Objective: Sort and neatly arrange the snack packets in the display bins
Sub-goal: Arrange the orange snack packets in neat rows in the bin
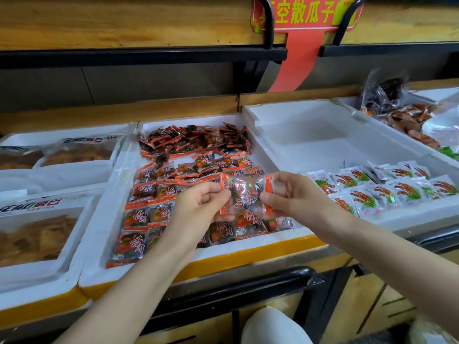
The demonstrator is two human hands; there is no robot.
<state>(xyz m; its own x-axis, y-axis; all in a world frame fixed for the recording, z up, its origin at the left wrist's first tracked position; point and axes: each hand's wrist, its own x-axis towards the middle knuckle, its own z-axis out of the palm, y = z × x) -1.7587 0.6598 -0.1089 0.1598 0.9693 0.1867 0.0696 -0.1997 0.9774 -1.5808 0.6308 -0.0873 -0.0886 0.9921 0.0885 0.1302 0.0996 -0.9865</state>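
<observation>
Left hand (pixel 201 207) and right hand (pixel 293 197) each pinch an orange end seal of one packet (pixel 244 194), held between them over the bin (pixel 248 246). It looks light, soft and slippery; the flat seals seem the safest grip.

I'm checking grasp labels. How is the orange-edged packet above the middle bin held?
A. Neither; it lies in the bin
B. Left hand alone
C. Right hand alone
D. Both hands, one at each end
D: the left hand and the right hand each pinch one orange end of the packet over the middle bin.
</observation>
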